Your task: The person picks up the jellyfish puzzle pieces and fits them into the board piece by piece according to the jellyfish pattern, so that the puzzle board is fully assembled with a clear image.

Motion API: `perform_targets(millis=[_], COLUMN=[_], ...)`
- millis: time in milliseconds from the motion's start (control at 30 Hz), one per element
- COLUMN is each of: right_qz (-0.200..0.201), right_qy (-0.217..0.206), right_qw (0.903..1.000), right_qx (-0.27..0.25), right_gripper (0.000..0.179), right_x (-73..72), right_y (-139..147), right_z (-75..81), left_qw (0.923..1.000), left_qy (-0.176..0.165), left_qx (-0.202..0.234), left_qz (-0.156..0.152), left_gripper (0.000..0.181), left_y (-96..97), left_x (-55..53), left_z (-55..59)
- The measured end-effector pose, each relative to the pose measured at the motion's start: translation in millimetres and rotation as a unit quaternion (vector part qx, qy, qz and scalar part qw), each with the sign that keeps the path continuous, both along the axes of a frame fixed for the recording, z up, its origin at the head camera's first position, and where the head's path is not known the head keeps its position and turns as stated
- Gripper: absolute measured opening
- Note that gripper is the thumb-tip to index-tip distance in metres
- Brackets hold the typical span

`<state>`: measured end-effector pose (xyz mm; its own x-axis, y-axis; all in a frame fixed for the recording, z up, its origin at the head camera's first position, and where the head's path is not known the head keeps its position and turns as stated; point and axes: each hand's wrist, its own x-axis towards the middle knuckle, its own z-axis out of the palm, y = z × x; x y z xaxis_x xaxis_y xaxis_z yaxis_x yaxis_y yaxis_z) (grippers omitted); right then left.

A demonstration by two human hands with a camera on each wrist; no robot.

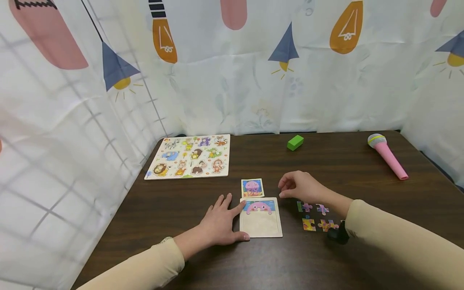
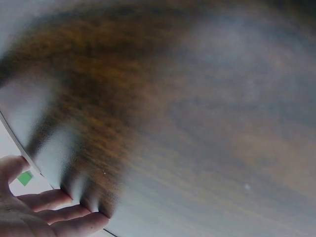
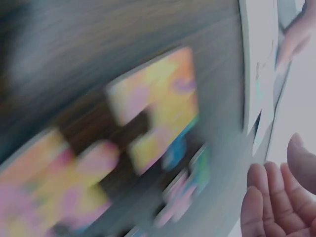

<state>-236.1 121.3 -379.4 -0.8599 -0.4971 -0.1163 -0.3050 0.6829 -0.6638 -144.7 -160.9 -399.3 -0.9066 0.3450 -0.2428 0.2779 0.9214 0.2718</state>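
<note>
My left hand (image 1: 220, 225) lies with fingers spread at the left edge of a small square puzzle board (image 1: 261, 226), its thumb and index finger touching that edge. Jigsaw pieces showing a pink jellyfish head (image 1: 259, 206) fill the top of the board; bare wood shows below. A jellyfish picture card (image 1: 252, 188) lies just beyond it. Over the table, right of the board, is my right hand (image 1: 303, 187), fingers loosely bent and nothing visible in them. Several loose jigsaw pieces lie near that wrist, among them a yellow piece (image 3: 180, 89) and a pink-and-green piece (image 3: 185, 185).
An animal puzzle board (image 1: 186, 157) lies at the back left of the dark table (image 1: 203, 266). A green block (image 1: 295, 142) sits at the back, and a pink toy microphone (image 1: 390, 159) at the back right. A patterned curtain (image 1: 224, 80) hangs behind.
</note>
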Motion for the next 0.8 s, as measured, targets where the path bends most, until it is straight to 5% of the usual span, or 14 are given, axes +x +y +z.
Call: perform_targets(millis=[367, 800], right_qz=[0.013, 0.049], right_qy=[0.048, 0.066], right_qw=[0.9983, 0.9944], right_qx=[0.032, 0.066], right_gripper=[0.021, 0.025], right_x=[8.4, 13.3], right_y=[61.0, 62.7], right_z=[-10.5, -17.8], left_qw=[1.0, 1.0], left_qy=[0.004, 0.002], left_qx=[-0.002, -0.008], left_qz=[-0.001, 0.0], left_gripper=[0.092, 0.093], left_y=[0.3, 2.5], left_x=[0.6, 0.8], left_z=[2.2, 4.9])
